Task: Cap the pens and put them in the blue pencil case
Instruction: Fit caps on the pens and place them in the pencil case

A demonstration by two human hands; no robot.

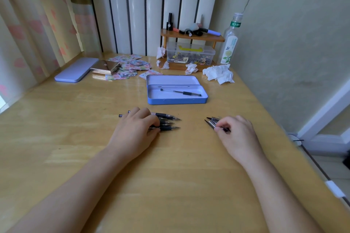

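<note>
Bare forearms, sleeveless, ringless hands (132,128)

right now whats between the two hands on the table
Nothing: in the head view, only bare table separates the left hand on the uncapped pens from the right hand at the caps.

pen (180,92) in case (177,100) behind hands

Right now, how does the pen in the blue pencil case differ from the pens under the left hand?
The pen in the case lies alone inside the open blue pencil case; the pens on the table lie bunched together under the left hand. The cased pen appears capped, while the table pens show bare tips pointing right. No hand touches the cased pen. Both are clear-barrelled with black grips.
</note>
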